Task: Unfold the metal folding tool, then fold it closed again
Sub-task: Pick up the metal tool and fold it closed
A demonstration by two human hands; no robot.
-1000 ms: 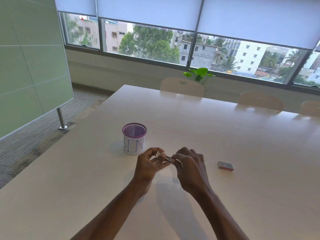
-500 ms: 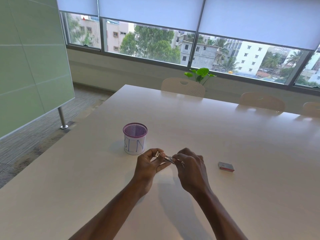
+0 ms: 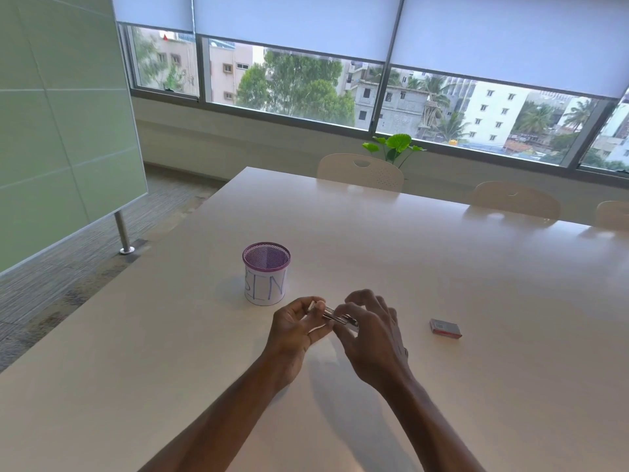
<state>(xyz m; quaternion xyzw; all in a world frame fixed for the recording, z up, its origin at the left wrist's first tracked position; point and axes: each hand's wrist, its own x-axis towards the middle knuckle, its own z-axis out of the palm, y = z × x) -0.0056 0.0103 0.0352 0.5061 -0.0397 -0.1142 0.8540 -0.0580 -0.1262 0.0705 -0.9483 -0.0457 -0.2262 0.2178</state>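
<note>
2 bare forearms enter from the bottom edge and meet above the near part of the table (image 3: 442, 267). The left hand (image 3: 294, 330) is curled, palm turned inward, and pinches the left end of the metal folding tool (image 3: 335, 316) between thumb and fingers. The right hand (image 3: 372, 335) is seen from the back; its thumb and fingertips close on the right end of the tool, while the remaining fingers arch loosely above it. The tool is held clear of the table surface, between the 2 hands, lying roughly level with its left end slightly farther from the camera. Only a short silver section shows between the fingers; whether the tool is folded or partly unfolded cannot be determined.

Just beyond the left hand, a mesh cup (image 3: 266, 272) stands upright on the table. It has a purple rim and a white paper wrap with handwritten blue letters. To the right of the hands, apart from them, a small red box (image 3: 445, 328) lies flat on the table.

At the far edge of the table, 3 pale chairs are pushed in; the nearest chair (image 3: 360, 172) stands in front of a green plant (image 3: 394, 146). Behind these, a row of windows (image 3: 306, 86) with half-lowered blinds shows buildings and trees. A green panel (image 3: 61, 124) on a metal leg stands at the left.
</note>
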